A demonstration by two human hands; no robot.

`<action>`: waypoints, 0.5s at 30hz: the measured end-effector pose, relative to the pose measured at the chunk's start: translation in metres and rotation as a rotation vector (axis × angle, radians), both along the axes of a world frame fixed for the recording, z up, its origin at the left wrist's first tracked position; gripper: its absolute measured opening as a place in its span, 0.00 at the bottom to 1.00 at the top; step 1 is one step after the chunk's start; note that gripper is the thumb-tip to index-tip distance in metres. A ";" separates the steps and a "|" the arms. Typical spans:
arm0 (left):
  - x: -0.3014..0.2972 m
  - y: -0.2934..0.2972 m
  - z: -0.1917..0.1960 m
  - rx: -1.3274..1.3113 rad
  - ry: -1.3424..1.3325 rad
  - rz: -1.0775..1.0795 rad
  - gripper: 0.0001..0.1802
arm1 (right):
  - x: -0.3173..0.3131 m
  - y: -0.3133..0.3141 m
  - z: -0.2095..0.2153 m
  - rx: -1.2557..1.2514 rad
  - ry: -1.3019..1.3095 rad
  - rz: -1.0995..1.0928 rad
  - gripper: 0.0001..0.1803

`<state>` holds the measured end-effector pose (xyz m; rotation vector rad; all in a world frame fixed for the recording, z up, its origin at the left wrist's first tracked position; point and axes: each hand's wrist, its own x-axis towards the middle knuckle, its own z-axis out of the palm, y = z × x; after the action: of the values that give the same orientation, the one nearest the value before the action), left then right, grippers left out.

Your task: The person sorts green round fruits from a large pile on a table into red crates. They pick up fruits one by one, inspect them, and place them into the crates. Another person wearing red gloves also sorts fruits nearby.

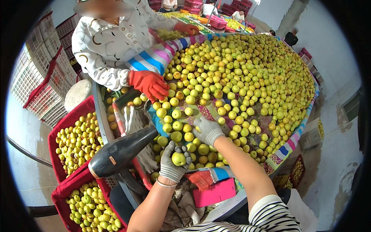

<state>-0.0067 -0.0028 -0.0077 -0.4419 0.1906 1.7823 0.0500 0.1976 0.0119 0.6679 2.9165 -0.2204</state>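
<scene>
My left hand, in a grey-striped knit glove with dark fingertips, holds a yellow-green jujube on its upturned fingers. My right hand, in a pale glove, is palm down among the loose jujubes on the table. Its fingers curl under, and whatever they hold is hidden. A large heap of these fruits, some with brown patches, covers a patterned cloth. Beside my left hand a black tapered chute slopes down leftward.
Across the table to the left, a co-worker's red-gloved hand rests by the fruit. Red-lined crates of jujubes stand at the left, below stacked white crates. A pink flat case lies at the near table edge.
</scene>
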 end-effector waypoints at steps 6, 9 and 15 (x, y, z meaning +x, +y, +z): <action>0.000 0.002 0.005 -0.015 -0.032 0.028 0.19 | 0.016 0.003 -0.022 -0.356 0.454 -0.062 0.16; 0.004 0.001 -0.002 0.068 -0.020 0.063 0.18 | 0.012 0.015 -0.030 -0.592 0.577 -0.351 0.15; 0.003 0.001 -0.003 0.044 -0.032 0.086 0.17 | -0.100 -0.061 0.075 -1.686 0.701 -0.135 0.14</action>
<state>-0.0035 -0.0021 -0.0103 -0.4527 0.1106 1.8590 -0.0503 0.1368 0.0869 0.3948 1.8254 -2.7556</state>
